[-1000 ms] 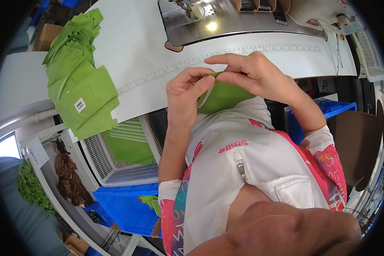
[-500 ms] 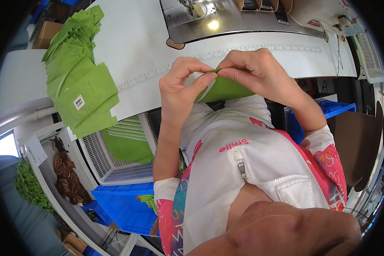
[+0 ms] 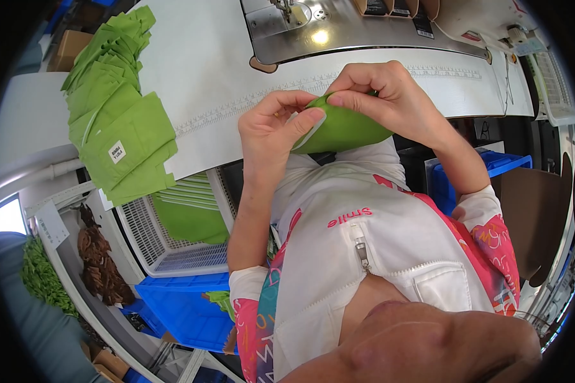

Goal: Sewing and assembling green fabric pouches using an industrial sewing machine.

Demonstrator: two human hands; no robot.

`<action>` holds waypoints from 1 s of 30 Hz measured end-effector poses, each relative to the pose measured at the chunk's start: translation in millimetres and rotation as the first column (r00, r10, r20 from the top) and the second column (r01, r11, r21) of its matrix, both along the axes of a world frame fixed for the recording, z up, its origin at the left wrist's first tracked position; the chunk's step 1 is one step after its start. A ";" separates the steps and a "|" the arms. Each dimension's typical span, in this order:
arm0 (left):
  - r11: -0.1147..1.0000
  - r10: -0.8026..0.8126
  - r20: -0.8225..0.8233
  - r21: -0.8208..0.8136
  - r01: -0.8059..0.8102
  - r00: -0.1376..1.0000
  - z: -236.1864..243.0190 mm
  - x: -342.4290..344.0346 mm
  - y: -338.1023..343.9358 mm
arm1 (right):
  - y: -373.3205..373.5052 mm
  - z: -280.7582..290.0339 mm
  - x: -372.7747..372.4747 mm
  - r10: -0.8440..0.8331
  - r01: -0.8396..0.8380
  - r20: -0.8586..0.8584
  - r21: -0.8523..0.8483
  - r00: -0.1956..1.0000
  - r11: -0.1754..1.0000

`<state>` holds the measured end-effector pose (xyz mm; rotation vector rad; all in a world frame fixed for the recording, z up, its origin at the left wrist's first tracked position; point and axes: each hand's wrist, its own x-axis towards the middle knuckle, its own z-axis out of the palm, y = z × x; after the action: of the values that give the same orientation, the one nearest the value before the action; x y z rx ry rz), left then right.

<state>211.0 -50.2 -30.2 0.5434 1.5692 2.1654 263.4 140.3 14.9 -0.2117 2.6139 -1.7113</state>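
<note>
The left hand has its grip clamped on a green cloth, thumb and forefinger pinching it near the top of its white edge; the right hand has its grip clamped on the same cloth just beside, thumb on the near face, fingers bent behind the upper edge; the cloth hangs between the hands and the lap, in front of the near edge of the white counter; its upper edge is bunched between the two thumbs.

On the counter, beyond the hands, runs a printed ruler; past that sits a metal plate; at the left lies a fanned pile of green pieces, its nearest piece bearing a white label; below the counter's edge, left of the left forearm, stands a white basket with white-edged green pieces in it; next to the basket is a blue bin.
</note>
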 end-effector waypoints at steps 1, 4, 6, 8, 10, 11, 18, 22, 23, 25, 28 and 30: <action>1.000 0.001 0.001 0.000 -0.001 1.000 -0.2 1.3 0.6 | -0.1 0.0 0.2 -0.001 0.001 -0.011 0.012 1.000 1.000; 0.999 0.028 0.053 0.041 -0.030 0.998 -1.4 3.6 2.1 | -0.3 0.3 -0.8 0.004 -0.004 0.002 0.012 1.000 1.000; 0.997 0.072 0.161 0.019 -0.076 0.984 -1.2 4.2 2.7 | 1.5 -2.9 -2.3 0.013 -0.012 -0.014 0.019 1.000 1.000; 0.996 0.073 0.167 0.033 -0.079 0.983 -4.1 3.7 2.4 | 3.2 -4.2 -4.0 0.022 -0.021 -0.032 0.025 0.999 0.999; 0.996 0.071 0.173 0.048 -0.081 0.982 -5.1 3.8 2.6 | 3.7 -4.1 -4.8 0.028 -0.026 -0.043 0.040 0.999 0.999; 0.995 0.079 0.162 0.049 -0.088 0.984 -4.8 4.3 2.8 | 2.9 -2.3 -4.6 0.028 -0.027 -0.043 0.040 0.999 0.999; 0.994 0.096 0.185 0.032 -0.104 0.978 -4.8 5.1 5.7 | 3.0 -1.5 -5.4 -0.042 0.046 0.074 -0.056 0.996 0.997; 0.994 0.105 0.220 0.006 -0.109 0.970 -7.4 2.9 4.8 | 3.1 -0.2 -6.2 -0.051 0.058 0.092 -0.074 0.994 0.996; 0.995 0.089 0.249 0.023 -0.097 0.964 -9.1 2.1 3.9 | 4.1 -1.6 -6.8 -0.051 0.058 0.093 -0.074 0.994 0.996; 0.996 0.071 0.277 0.041 -0.085 0.958 -10.9 1.5 3.3 | 6.7 -6.9 -7.9 -0.021 0.029 0.076 -0.104 0.997 0.994; 0.994 0.053 0.310 0.073 -0.079 0.949 -11.6 1.6 3.2 | 9.7 -9.3 -8.9 -0.003 0.007 0.045 -0.090 0.999 0.996; 0.993 0.043 0.307 0.092 -0.074 0.951 -11.9 1.7 3.4 | 10.4 -8.9 -8.7 0.000 0.003 0.040 -0.085 0.999 0.996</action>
<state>212.7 -46.7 -42.1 0.1805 1.3293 2.2554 254.7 150.7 6.0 -0.1742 2.5169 -1.8090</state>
